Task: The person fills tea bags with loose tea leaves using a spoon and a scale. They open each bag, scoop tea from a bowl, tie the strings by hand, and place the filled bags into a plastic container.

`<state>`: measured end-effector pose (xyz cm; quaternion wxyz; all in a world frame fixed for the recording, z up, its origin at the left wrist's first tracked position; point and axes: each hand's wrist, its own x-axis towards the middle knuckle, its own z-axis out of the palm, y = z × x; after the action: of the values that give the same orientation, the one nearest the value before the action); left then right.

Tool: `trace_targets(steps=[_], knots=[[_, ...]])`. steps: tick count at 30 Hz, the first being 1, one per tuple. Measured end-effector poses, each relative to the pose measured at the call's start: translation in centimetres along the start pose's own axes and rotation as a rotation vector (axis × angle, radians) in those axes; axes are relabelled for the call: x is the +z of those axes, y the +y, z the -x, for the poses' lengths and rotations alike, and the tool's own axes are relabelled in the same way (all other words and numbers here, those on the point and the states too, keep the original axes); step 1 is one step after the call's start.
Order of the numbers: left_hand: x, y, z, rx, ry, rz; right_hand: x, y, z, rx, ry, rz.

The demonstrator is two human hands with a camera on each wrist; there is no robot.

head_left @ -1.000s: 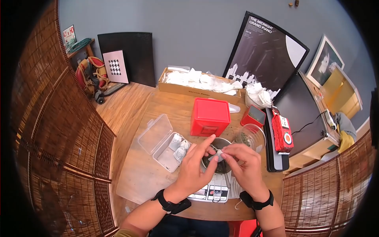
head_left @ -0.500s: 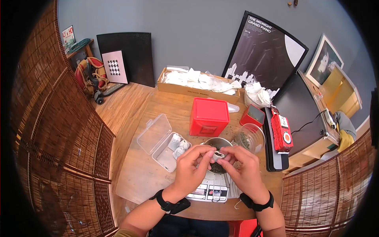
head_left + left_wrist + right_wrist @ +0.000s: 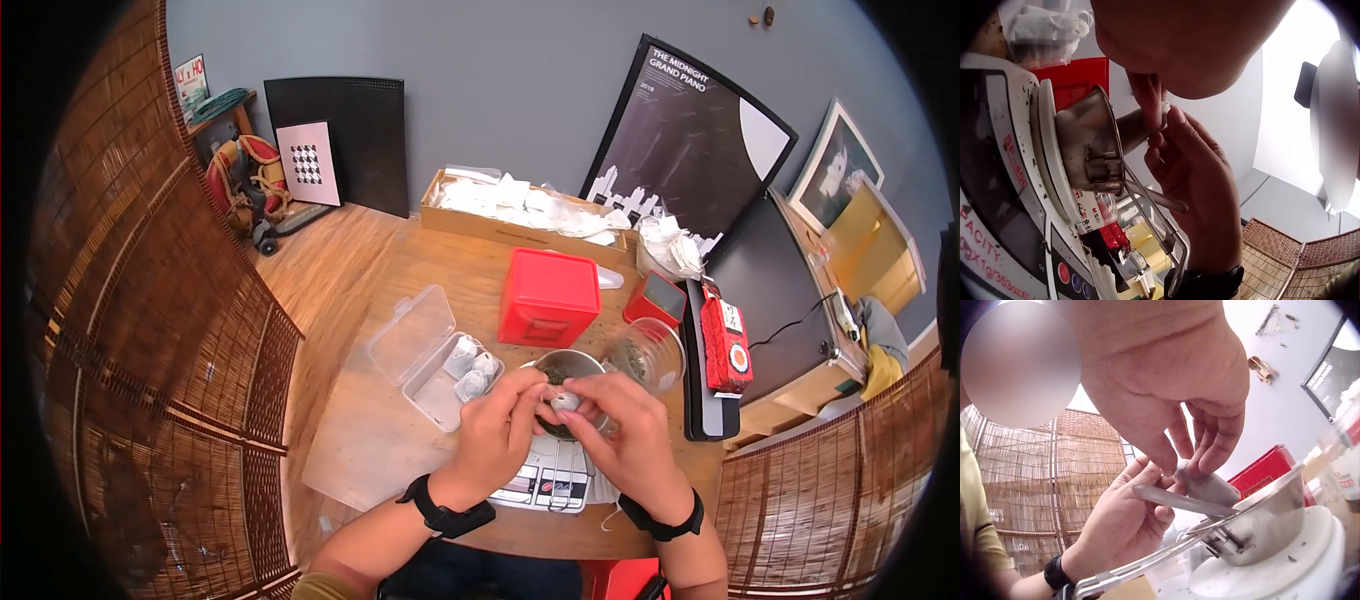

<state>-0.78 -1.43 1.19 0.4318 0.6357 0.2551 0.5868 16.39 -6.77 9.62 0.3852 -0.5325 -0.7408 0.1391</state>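
Observation:
A small white filter bag (image 3: 566, 401) is pinched at its top between both hands, above a metal pot (image 3: 590, 362) of dark dried leaves. My left hand (image 3: 497, 423) grips one side of the bag's top with thumb and fingers, and my right hand (image 3: 628, 420) pinches the other. In the right wrist view the filled bag (image 3: 1210, 489) hangs over the pot (image 3: 1266, 519), close to a metal handle. The pot stands on a white scale (image 3: 1019, 119).
An open clear box (image 3: 432, 395) with several filled bags lies left of the pot. Behind are a red tin (image 3: 549, 297) and a cardboard box (image 3: 480, 224) of white bags. A clear tub (image 3: 655, 355) and a red packet (image 3: 727, 345) stand right.
The bag's mouth, open with leaves showing half a second ago, is now gathered between the fingers. The head view has shifted slightly, so the table things appear further right.

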Motion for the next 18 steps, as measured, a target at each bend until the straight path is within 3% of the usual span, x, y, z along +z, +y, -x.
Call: trace_targets(steps=[10, 16, 18], knots=[[0.1, 0.0, 0.4, 0.059, 0.071, -0.032, 0.5, -1.2, -0.8, -0.106, 0.013, 0.124], [0.0, -0.3, 0.4, 0.111, -0.013, -0.021, 0.0, -1.5, -2.1, -0.095, 0.010, 0.142], [0.1, 0.4, 0.2, 0.102, 0.010, -0.010, -0.4, -1.3, -2.8, -0.012, 0.051, 0.117]])
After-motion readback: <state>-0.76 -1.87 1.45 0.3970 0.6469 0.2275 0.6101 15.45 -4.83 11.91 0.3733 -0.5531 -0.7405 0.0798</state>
